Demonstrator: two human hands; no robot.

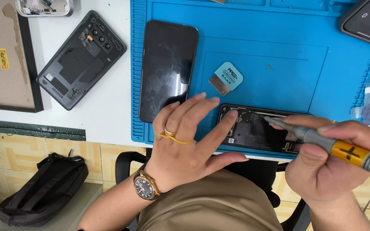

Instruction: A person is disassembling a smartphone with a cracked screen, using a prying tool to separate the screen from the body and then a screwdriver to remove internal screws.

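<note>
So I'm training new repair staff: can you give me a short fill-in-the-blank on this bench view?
1. The right hand holds a ____ over the opened phone.
2. The left hand touches that phone with its ____ finger.
3. The work mat is ____ in colour.
4. The left wrist wears a ____.

Missing words: screwdriver; index; blue; watch

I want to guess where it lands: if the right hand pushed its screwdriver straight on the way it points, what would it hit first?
Probably the opened phone: the right hand's screwdriver tip already sits over its insides, though depth is unclear.
</note>
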